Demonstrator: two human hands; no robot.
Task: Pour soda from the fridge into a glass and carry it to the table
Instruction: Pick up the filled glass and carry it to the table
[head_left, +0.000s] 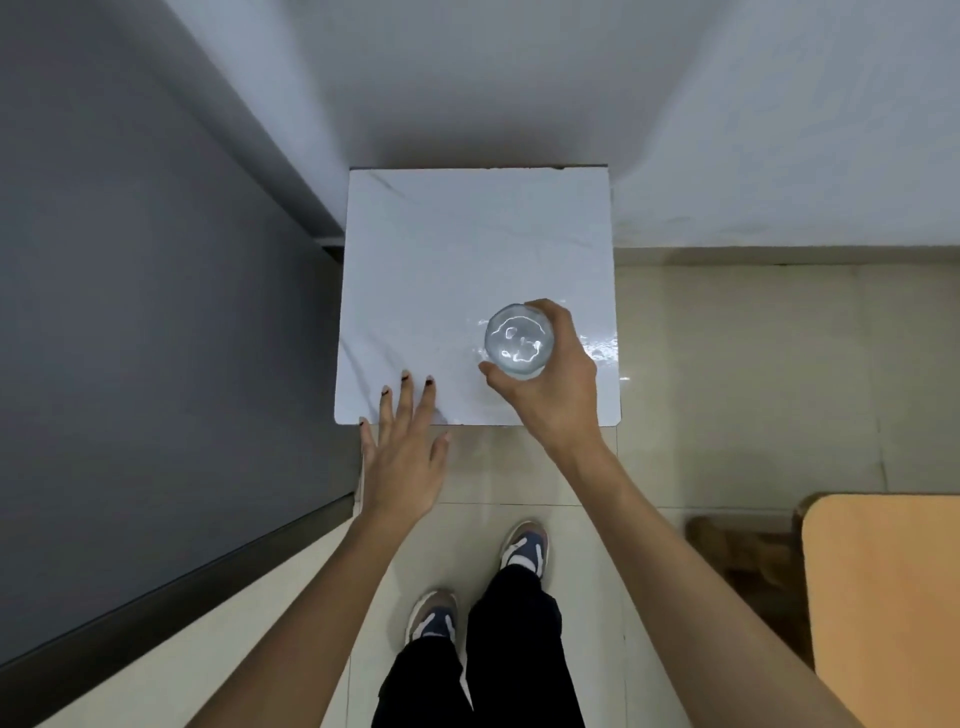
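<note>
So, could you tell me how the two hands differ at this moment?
The right hand is curled around the glass; the left hand is open, fingers spread, holding nothing. The right hand lies over the white surface; the left hand sits at its near edge. Both are bare.

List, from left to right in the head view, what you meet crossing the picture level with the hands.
Grey wall → left hand → glass → right hand → tiled floor.

Clear glass (519, 340); white table (441, 249) faintly grey-veined; black trousers (519, 649); beige floor tiles (727, 389); orange board (883, 597).
</note>
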